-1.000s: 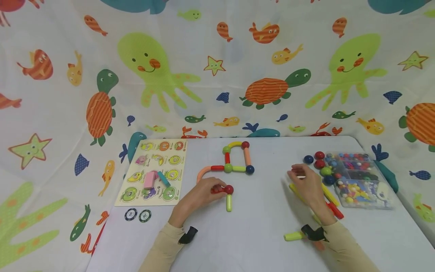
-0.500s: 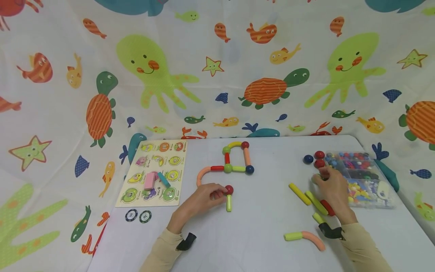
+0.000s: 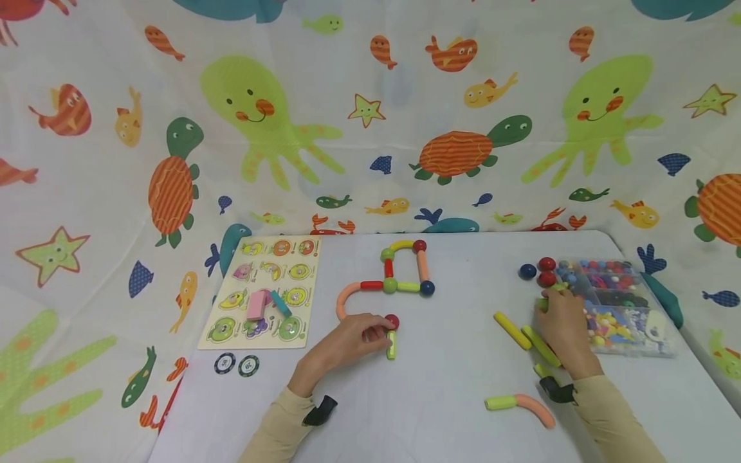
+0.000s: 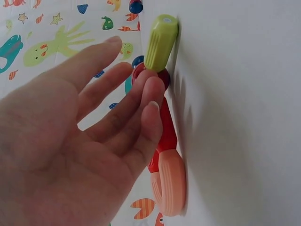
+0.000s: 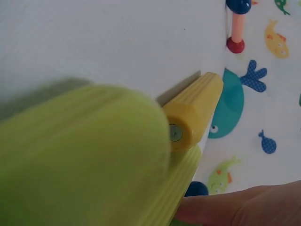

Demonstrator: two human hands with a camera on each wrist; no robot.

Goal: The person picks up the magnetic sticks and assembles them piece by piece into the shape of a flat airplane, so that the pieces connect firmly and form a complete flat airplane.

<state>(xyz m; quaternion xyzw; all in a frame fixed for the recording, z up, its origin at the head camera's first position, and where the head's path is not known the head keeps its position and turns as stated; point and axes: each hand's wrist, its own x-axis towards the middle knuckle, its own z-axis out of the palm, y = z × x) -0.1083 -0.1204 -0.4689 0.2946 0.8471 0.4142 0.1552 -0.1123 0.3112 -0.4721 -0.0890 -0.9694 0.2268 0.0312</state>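
In the head view my left hand (image 3: 353,341) reaches from the left to a red ball (image 3: 392,322), which it pinches lightly at the edge. A short light-green stick (image 3: 392,346) joins the ball's near side. The left wrist view shows thumb and fingertips together at the ball, with a red stick (image 4: 167,127) and a peach curved stick (image 4: 172,183) below. My right hand (image 3: 564,331) is at the loose balls on the right, its fingertips around a green ball (image 3: 543,304) that they partly hide.
Joined sticks and balls form a loop around a peach stick (image 3: 422,265) at back centre. Loose yellow (image 3: 512,330) and green sticks (image 3: 541,346) lie under or beside the right hand. A compartment box of beads (image 3: 622,350) stands right; a fruit puzzle board (image 3: 231,341) lies left.
My right hand has moved right from above the yellow stick to the loose balls. The left hand has stayed near the red ball, its fingers shifting onto the ball's edge.
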